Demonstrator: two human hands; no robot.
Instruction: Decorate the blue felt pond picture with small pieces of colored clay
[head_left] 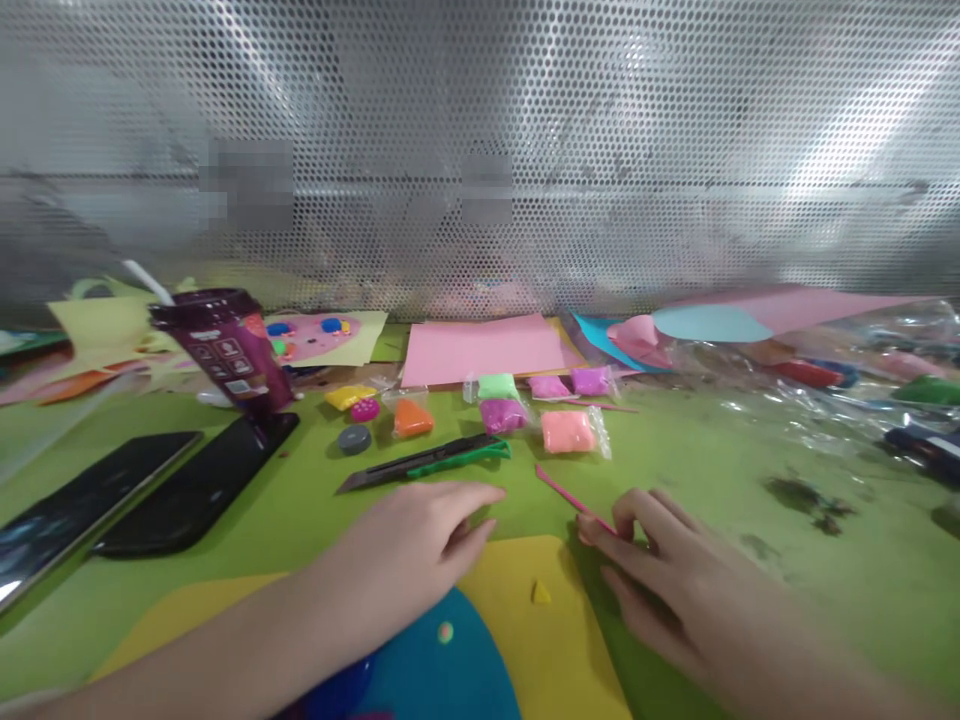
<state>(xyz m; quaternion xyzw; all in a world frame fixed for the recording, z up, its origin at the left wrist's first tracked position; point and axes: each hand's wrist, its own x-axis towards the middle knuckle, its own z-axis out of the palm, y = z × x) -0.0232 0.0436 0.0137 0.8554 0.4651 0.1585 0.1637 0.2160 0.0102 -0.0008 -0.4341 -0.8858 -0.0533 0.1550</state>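
Note:
My left hand (427, 530) hovers over the yellow paper (555, 660), palm down, its thumb and fingers apart with nothing between them. Just beyond it lies a green-and-black utility knife (427, 460). A thin pink stick (559, 486) points away to the left from my right hand (667, 570), its near end among the bent fingers. On the yellow paper rests a blue round piece (457, 675), partly hidden by my left forearm, with a small pale dot (445, 632) on it. A tiny yellow triangle (541, 592) sits to its right.
Bagged clay packets, such as an orange one (412, 418) and a peach one (568, 432), line the table's middle. Phones (202, 490) and a purple cup (232, 350) with a straw stand left. Pink paper (487, 350) lies before the perforated metal panel (480, 120). Plastic wrappers (750, 390) are right.

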